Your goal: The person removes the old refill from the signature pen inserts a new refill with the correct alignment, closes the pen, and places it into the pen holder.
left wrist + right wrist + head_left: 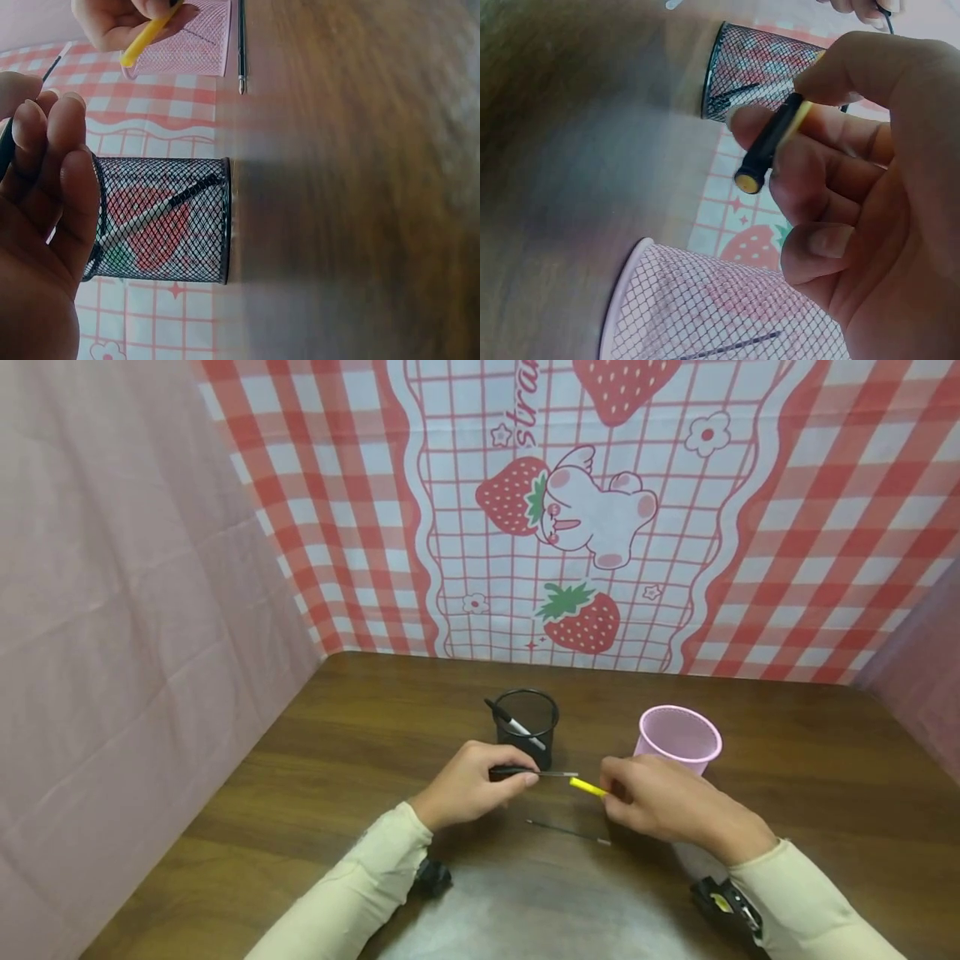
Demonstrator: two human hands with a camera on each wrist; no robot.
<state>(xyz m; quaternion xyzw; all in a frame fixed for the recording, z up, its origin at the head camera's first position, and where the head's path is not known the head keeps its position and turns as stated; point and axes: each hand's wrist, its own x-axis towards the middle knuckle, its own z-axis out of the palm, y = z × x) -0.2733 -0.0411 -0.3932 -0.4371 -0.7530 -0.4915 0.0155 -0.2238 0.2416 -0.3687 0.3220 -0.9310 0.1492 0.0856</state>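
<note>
My left hand (480, 781) pinches a thin dark stick (555, 774) with a slim pale end that points right. In my right hand (667, 797) is a yellow pen-like stick (587, 787), its yellow end towards the left hand's stick. The right wrist view shows its black end (761, 150) with a yellow tip, between thumb and fingers. The two sticks' ends are close but apart. On the table below them lies a thin dark rod (567, 832), with a pointed metallic tip in the left wrist view. Its exact kind is unclear.
Behind the left hand stands a black mesh cup (527, 727) with a black-and-white marker (517, 725) leaning inside. A pink mesh cup (678, 739) stands behind the right hand; a dark thin thing (735, 345) shows through its mesh. A checked cloth (360, 510) hangs behind the wooden table (300, 760).
</note>
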